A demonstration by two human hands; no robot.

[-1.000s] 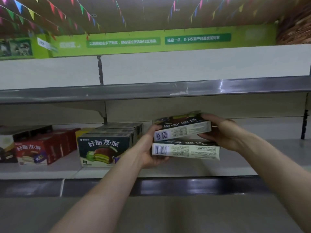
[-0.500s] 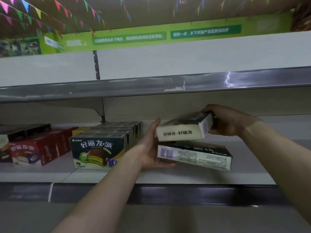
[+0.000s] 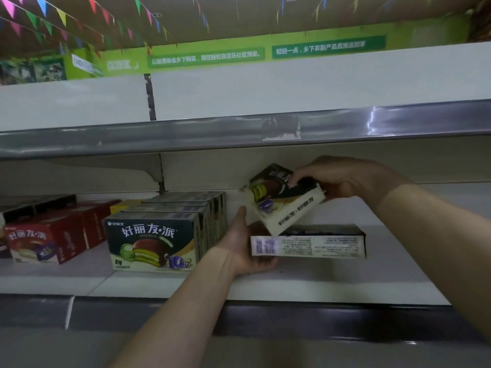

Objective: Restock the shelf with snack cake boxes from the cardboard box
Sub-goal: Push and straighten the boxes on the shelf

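both hands reach into the middle shelf of a store rack. right hand at about 2 o'clock from frame centre, fingers curled over the far end of a tilted snack cake box, gripping it; the box is angled, picture face up and toward the camera, its low corner down at 7 o'clock, touching or just above the flat box under it, can't tell which. flat box lies on its broad face on the shelf, barcode side facing out. left hand at its 9 o'clock end, palm open and upright against the box end, fingers underneath, thumb up near the tilted box's low corner; whether it's actually lifting the flat box can't be told. to 9 o'clock of the left hand, a row of green snack cake boxes stands upright, front box facing out, just beside the left wrist. further toward 9 o'clock, red boxes stand well apart from the hands. upper shelf edge runs across at 12 o'clock. green banner and coloured pennants above.
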